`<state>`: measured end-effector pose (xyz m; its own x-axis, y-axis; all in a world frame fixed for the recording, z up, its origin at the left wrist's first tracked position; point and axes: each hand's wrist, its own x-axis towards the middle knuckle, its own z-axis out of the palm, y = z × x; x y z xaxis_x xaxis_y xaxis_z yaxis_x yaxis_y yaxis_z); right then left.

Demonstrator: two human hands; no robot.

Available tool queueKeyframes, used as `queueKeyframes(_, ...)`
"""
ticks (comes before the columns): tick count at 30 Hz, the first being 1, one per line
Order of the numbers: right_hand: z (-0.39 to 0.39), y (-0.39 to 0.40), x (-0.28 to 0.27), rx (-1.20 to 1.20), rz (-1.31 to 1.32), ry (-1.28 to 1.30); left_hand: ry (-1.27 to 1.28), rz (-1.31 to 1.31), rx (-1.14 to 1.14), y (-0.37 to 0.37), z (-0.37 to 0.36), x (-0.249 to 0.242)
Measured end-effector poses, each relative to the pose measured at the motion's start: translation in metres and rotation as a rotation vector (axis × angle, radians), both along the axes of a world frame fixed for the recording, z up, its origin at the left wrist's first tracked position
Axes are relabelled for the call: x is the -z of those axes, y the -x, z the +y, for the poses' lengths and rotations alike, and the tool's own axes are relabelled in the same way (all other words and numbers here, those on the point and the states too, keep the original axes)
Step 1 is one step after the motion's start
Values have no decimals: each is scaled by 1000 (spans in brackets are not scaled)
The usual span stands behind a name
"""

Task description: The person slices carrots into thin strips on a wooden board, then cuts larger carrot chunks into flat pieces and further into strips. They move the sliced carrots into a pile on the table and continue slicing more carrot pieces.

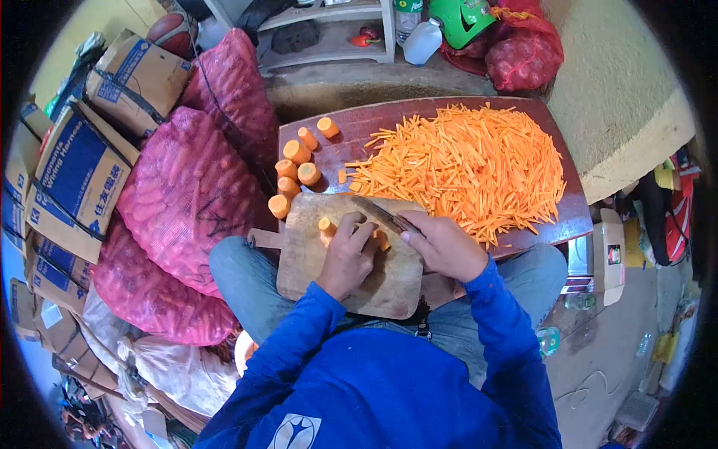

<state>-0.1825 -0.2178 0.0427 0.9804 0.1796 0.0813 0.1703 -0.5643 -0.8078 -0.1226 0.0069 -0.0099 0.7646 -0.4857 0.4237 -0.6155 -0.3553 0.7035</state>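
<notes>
A wooden cutting board (314, 269) rests over my lap against the table's near edge. My left hand (350, 253) is closed over a carrot piece (382, 241) on the board, its fingers curled and partly hiding it. Another carrot piece (326, 227) shows just left of those fingers. In my right hand (446, 244) a knife (378, 212) is gripped by its handle, the blade pointing left above the board's far edge. Beyond the board lies a big heap of carrot sticks (471, 165). Several peeled carrot chunks (297, 153) stand on the table's left end.
The dark red table (359, 120) carries the carrots. Pink mesh sacks (187, 194) bulge at the left beside cardboard boxes (78, 172). Behind stand a shelf (329, 45), a green helmet (460, 22) and a red net bag (523, 56). An open carton (609, 254) sits at right.
</notes>
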Motion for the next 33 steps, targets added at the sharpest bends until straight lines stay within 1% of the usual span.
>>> queueKeyframes(2,8,6,-4,37,97,2,-9,-32,16,-6,4,6)
queueKeyframes(3,11,10,-6,37,106,8,-22,-84,100,-10,9,11)
queueKeyframes(4,15,15,-8,68,95,-10,-31,-135,184,-14,12,17)
queueKeyframes(6,21,27,-4,100,104,-16,-52,-114,199,-17,19,23)
queueKeyframes(7,26,33,0,120,39,-31,-83,-107,212,-17,19,23)
queueKeyframes(8,29,40,3,139,-26,-46,-72,-91,211,-16,18,23)
queueKeyframes(10,35,53,0,132,35,2,-138,-195,204,-15,16,20)
queueKeyframes(12,44,64,-6,142,36,66,-142,-193,214,-17,17,21)
queueKeyframes(13,46,70,-9,144,153,126,-153,-205,222,-18,18,22)
queueKeyframes(17,57,78,-34,192,221,88,-145,-169,237,-21,19,25)
queueKeyframes(20,60,74,-34,183,199,145,-159,-162,239,-21,19,29)
queueKeyframes(22,62,58,-23,181,340,116,-161,-159,225,-20,19,27)
queueKeyframes(23,64,47,-17,183,347,116,-161,-152,228,-17,19,24)
queueKeyframes(25,66,27,-8,129,270,151,-157,-147,205,-17,16,18)
queueKeyframes(26,66,27,-8,134,269,149,-158,-149,211,-16,15,18)
queueKeyframes(28,62,26,-8,98,185,176,-161,-189,181,-17,15,18)
queueKeyframes(31,63,51,-35,124,255,141,-176,-163,182,-14,15,18)
queueKeyframes(33,66,53,-23,143,234,118,-178,-159,179,-15,17,20)
